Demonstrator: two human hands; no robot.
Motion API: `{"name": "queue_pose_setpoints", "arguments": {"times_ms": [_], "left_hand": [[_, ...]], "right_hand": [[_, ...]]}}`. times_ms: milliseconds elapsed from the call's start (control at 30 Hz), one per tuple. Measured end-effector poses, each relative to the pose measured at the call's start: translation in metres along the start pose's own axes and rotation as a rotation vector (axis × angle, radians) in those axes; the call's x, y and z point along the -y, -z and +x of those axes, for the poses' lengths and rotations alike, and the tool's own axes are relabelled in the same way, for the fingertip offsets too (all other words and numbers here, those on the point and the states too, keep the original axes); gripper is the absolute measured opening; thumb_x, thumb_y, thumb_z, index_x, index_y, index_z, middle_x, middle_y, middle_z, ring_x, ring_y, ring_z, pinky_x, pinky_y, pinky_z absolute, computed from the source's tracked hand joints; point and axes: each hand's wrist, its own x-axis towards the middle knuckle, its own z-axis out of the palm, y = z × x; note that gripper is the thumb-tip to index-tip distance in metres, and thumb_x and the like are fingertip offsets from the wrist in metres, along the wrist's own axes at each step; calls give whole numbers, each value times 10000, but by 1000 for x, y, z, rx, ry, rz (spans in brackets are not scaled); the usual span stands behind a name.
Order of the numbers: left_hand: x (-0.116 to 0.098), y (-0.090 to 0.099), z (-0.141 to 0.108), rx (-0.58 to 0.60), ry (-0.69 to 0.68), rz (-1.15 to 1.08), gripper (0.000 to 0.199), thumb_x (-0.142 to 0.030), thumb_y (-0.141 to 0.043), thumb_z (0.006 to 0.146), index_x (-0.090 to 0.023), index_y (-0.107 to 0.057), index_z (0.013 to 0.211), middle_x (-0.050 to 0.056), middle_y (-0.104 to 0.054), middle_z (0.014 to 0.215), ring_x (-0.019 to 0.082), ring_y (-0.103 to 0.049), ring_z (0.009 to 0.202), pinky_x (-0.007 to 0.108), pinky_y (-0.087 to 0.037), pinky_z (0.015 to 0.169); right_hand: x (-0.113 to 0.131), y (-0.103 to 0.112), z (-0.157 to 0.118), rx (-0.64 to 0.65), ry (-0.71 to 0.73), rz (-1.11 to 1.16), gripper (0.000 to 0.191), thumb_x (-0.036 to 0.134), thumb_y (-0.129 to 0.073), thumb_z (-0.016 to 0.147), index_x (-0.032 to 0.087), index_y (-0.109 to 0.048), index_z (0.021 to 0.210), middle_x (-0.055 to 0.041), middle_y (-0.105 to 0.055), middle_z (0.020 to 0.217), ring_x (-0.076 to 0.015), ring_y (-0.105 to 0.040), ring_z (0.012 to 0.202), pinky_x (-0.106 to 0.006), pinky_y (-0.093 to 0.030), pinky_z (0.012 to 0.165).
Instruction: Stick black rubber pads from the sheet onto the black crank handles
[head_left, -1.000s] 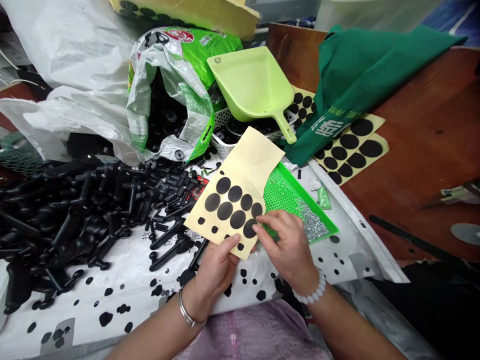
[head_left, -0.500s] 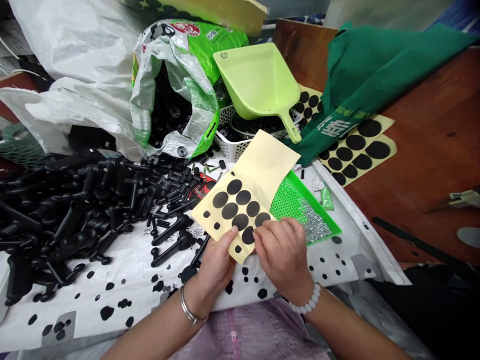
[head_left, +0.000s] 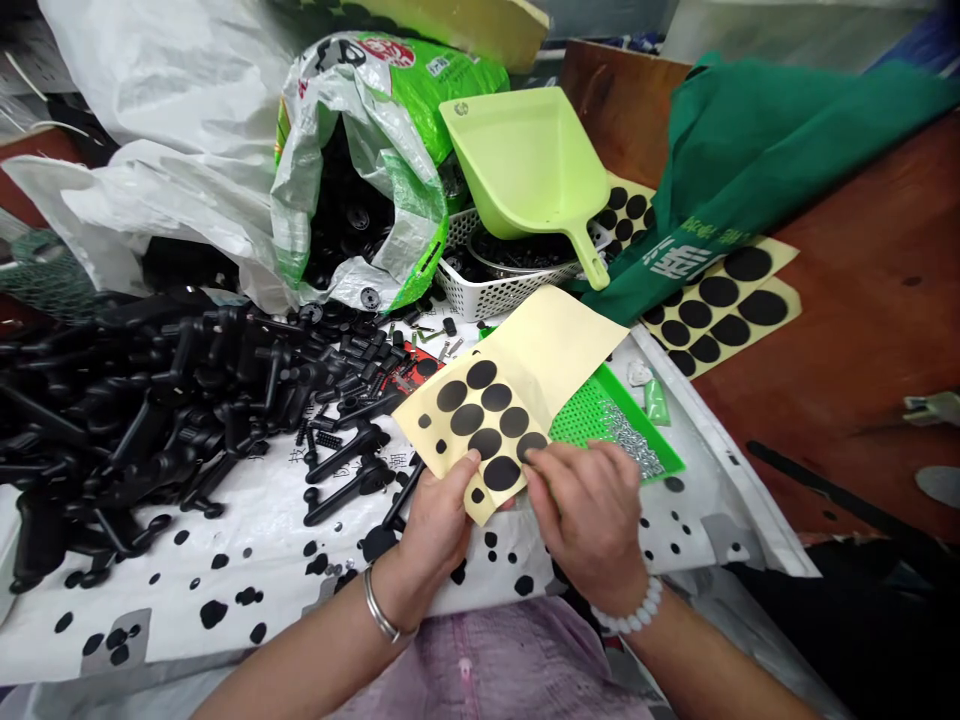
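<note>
A cream backing sheet of black round stickers [head_left: 466,420] is tilted over the table, its upper part folded and blank. My left hand [head_left: 439,515] is closed on the sheet's lower edge, thumb on top beside a sticker. Along the right edge, my right hand [head_left: 589,510] has its fingers pinched together at a black round sticker [head_left: 532,442], covering its lower side. Below the sheet, partly hidden by it, lies a green perforated tray [head_left: 581,420] holding small silvery metal pieces [head_left: 630,440].
Black plastic parts [head_left: 150,420] are heaped on the left. Behind stand an open bag [head_left: 427,100], a white basket [head_left: 487,295] and a light green dustpan [head_left: 532,165]. Green cloth [head_left: 750,170] and more sticker sheets [head_left: 720,310] lie right. Black dots litter the white table cover [head_left: 300,610].
My right hand has moved a little right, from the lower sticker to the one at the sheet's right edge. The sheet sits flatter. The whole view has shifted slightly.
</note>
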Motion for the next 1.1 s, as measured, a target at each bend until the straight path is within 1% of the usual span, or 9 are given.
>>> {"name": "queue_pose_setpoints", "arguments": {"times_ms": [67, 100, 267, 433, 567, 767, 867, 967, 1100], "left_hand": [[1, 0, 0, 7, 5, 22, 278, -190, -660, 742, -148, -636, 1016, 60, -731, 899, 218, -687, 796, 346, -555, 737], [2, 1, 0, 21, -8, 23, 280, -193, -659, 745, -149, -637, 1020, 63, -730, 920, 219, -686, 819, 350, -548, 766], [5, 3, 2, 70, -103, 28, 351, -199, -645, 769, -163, -608, 1117, 69, -700, 1060, 216, -631, 1010, 333, -477, 909], [4, 2, 3, 105, -172, 90, 397, -220, -634, 779, -166, -589, 1170, 75, -678, 1119, 209, -610, 1051, 319, -444, 949], [4, 3, 3, 93, -173, 107, 411, -227, -640, 775, -163, -585, 1178, 79, -671, 1132, 213, -613, 1040, 333, -449, 943], [10, 9, 4, 142, -210, 127, 388, -241, -642, 793, -194, -590, 1174, 59, -644, 1184, 197, -586, 1082, 323, -424, 978], [11, 11, 5, 157, -224, 153, 367, -249, -635, 800, -184, -601, 1159, 67, -649, 1174, 206, -599, 1058, 342, -432, 973], [10, 12, 4, 166, -242, 164, 366, -253, -638, 800, -182, -604, 1157, 74, -648, 1175, 217, -604, 1053, 363, -430, 980], [8, 12, 2, 208, -234, 128, 384, -245, -646, 800, -209, -588, 1178, 62, -628, 1209, 219, -567, 1116, 365, -410, 1007]], "right_hand": [[-4, 3, 4, -28, -31, 5, 158, 161, -563, 861, 133, -589, 1015, -94, -656, 851, -219, -602, 806, -433, -396, 833], [-5, 4, 6, -11, -28, 25, 167, 173, -563, 863, 126, -594, 1020, -99, -652, 855, -223, -601, 812, -432, -397, 826], [1, 4, 10, 180, -11, 81, 184, 209, -480, 900, 146, -643, 957, -89, -642, 829, -217, -576, 761, -440, -374, 807], [8, -1, 8, 195, -9, 126, 160, 207, -499, 887, 146, -647, 886, -77, -633, 801, -210, -561, 760, -439, -351, 840], [8, -3, 7, 231, -66, 183, 166, 192, -496, 885, 138, -642, 828, -76, -624, 779, -209, -550, 746, -404, -358, 778], [0, 0, 10, 284, -182, 334, 170, 166, -494, 877, 165, -618, 760, -41, -615, 770, -189, -549, 751, -363, -353, 744], [0, -2, 11, 275, -202, 313, 172, 175, -485, 875, 163, -596, 744, -46, -608, 762, -196, -547, 752, -363, -354, 737], [-1, -5, 12, 227, -193, 247, 185, 181, -476, 872, 167, -573, 715, -45, -606, 738, -200, -551, 736, -369, -354, 736], [-14, -9, 15, 172, -230, 205, 180, 181, -495, 851, 183, -556, 681, -23, -610, 708, -192, -570, 717, -368, -363, 745]]}}
